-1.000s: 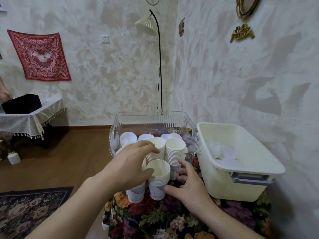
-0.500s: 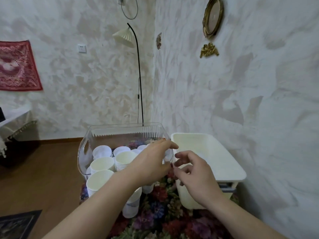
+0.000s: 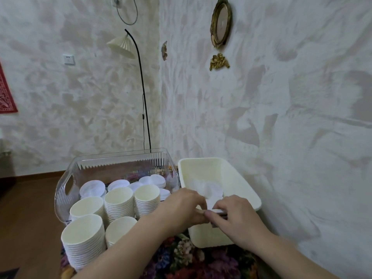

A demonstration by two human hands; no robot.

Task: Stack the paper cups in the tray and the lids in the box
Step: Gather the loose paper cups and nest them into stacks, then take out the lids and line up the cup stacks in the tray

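Both hands have moved rightward since half a second ago, from the clear tray's near right corner to the near edge of the cream box, and the view has swung with them. The left hand (image 3: 182,206) and right hand (image 3: 231,215) now meet fingertip to fingertip over the cream box (image 3: 239,184), together pinching a thin white lid (image 3: 213,210) at its near rim. The left fingers are curled onto the lid's left edge; the right thumb and fingers close on its right side. Just beyond the hands, inside the box, lies a small heap of white lids (image 3: 207,188), blurred at its edges.

To the left of the left hand stands the clear tray (image 3: 66,186), its ribbed wall touching or nearly touching the box. Stacks of paper cups (image 3: 119,204) fill its near half, and loose white lids (image 3: 92,188) lie farther back in it. Nearer than the tray, beneath the left forearm, two more cup stacks (image 3: 83,244) stand on the flowered tablecloth (image 3: 181,256).

Beyond the hands, a black floor lamp (image 3: 141,81) rises behind the tray, and a gilt oval frame (image 3: 221,22) hangs on the textured wall above the box.
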